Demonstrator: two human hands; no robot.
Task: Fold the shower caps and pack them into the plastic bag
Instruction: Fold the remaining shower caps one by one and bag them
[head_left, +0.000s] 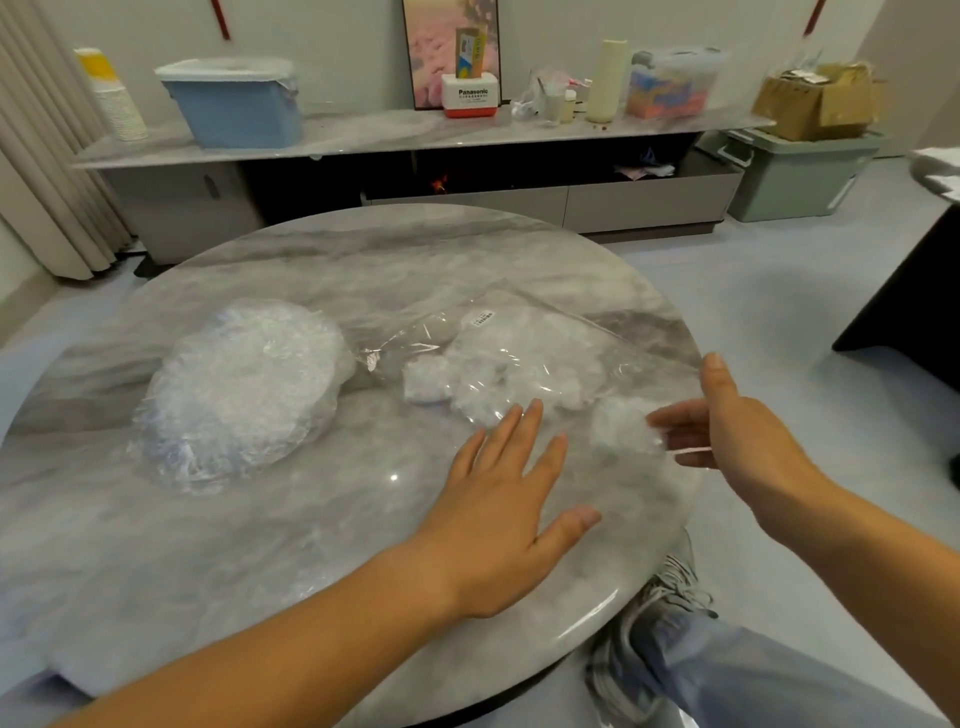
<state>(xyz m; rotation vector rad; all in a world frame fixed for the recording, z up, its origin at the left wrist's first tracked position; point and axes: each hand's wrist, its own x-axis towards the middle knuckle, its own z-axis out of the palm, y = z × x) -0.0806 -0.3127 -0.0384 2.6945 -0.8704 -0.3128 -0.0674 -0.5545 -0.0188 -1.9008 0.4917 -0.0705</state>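
A round pile of crinkly clear shower caps (244, 389) lies on the left of the round marble table (291, 561). To its right lies a clear plastic bag (524, 317) with several folded white caps (498, 374) inside. My left hand (498, 525) is spread flat, fingers straight, its fingertips at the bag's near edge. My right hand (737, 431) is at the table's right rim, thumb up, with straight, blurred fingers pointing left at one small folded cap (618, 426). Whether those fingers touch it is unclear.
Behind the table runs a low marble-topped cabinet (363, 135) with a blue lidded bin (234, 101), boxes and bottles. A grey crate (795, 176) with a cardboard box stands at the far right. My knee (691, 660) is under the table's near right edge.
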